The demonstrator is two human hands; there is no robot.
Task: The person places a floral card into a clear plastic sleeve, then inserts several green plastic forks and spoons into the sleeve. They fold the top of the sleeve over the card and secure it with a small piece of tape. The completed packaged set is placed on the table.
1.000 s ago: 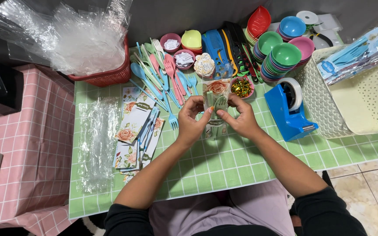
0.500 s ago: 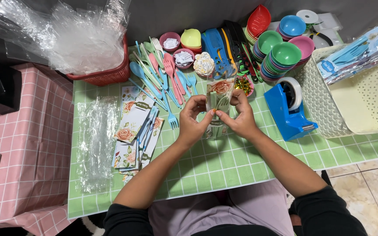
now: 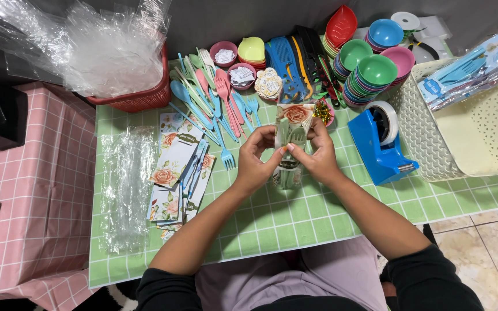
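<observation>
My left hand point(image 3: 255, 160) and my right hand point(image 3: 317, 153) together hold a clear packet point(image 3: 293, 138) over the green checked table point(image 3: 260, 219). The packet contains a floral card with a rose and a pale green plastic fork. Fingers of both hands pinch the packet's middle from either side. Its lower end hangs between my palms.
Floral cards point(image 3: 177, 173) and clear sleeves point(image 3: 125, 184) lie to the left. Pastel forks and spoons point(image 3: 214, 98) fan out behind, with small bowls point(image 3: 370, 69), combs point(image 3: 289, 63), a blue tape dispenser point(image 3: 378, 144), a cream basket point(image 3: 479, 126) and a red basket of plastic bags point(image 3: 139, 92).
My hands have shifted slightly on the packet, with the fingers closing in around its middle. The rest is unchanged.
</observation>
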